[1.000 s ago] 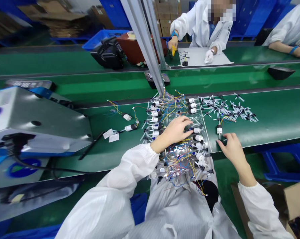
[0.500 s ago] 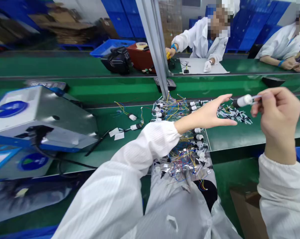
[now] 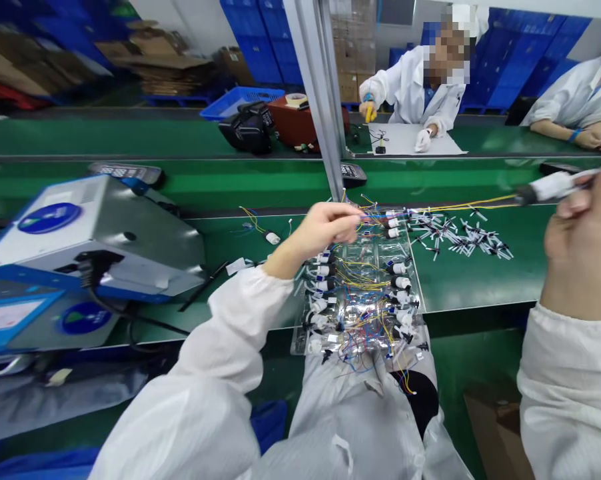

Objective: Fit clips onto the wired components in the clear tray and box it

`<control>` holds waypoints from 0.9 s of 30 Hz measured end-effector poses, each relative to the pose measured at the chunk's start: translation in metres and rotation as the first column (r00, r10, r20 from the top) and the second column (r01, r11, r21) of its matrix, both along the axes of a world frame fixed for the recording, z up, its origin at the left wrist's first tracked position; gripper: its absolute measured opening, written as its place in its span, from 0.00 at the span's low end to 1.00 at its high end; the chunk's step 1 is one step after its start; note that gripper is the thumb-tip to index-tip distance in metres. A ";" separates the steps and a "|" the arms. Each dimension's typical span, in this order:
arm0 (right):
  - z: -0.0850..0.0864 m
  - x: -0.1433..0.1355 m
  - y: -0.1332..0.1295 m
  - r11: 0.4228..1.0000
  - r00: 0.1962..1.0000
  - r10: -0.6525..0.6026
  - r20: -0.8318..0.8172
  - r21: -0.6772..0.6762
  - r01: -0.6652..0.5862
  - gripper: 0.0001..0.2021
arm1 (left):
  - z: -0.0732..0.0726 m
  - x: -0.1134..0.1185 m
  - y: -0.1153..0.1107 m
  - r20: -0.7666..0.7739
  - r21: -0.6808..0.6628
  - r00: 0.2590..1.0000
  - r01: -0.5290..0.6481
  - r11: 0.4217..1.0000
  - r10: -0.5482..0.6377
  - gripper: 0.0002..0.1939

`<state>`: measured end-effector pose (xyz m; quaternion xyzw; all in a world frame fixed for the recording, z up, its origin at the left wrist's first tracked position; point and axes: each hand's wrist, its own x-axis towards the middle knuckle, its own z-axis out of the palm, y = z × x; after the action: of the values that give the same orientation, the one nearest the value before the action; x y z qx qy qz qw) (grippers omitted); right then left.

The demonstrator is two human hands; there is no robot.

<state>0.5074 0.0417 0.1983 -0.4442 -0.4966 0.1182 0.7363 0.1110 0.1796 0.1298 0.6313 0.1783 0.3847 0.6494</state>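
Note:
My right hand (image 3: 583,223), at the right edge and partly blurred, is closed on a white and black cylindrical part (image 3: 548,189). Yellow and blue wires (image 3: 455,206) run taut from it across to my left hand (image 3: 328,229), whose fingers pinch their far end. Under and in front of my left hand lies a clear plastic tray (image 3: 363,257) with rows of similar white and black parts and tangled coloured wires. To the right of the tray is a heap of small white and black pieces (image 3: 473,239). Another wired part (image 3: 272,237) rests to the left.
A metal machine (image 3: 145,233) with a black cable stands at the left. An upright metal post (image 3: 318,93) rises behind the tray. Across the bench, a co-worker (image 3: 425,87) in white holds a yellow tool; another person sits farther right. A black device (image 3: 248,127) lies by a brown box.
My left hand has moved left and closed on the wires. My right hand has moved right with the part, and the wires are now stretched between my hands.

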 end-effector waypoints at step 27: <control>-0.224 -0.066 0.032 0.781 0.942 0.291 0.168 -0.611 -0.132 0.12 | -0.054 -0.122 -0.012 -0.198 0.105 0.693 -0.688 0.718 0.693 0.19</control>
<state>0.4411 0.0733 -0.0259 -0.6033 -0.5717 0.2915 0.4735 -0.0115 0.1679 0.0753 0.5644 0.4694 0.5289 0.4259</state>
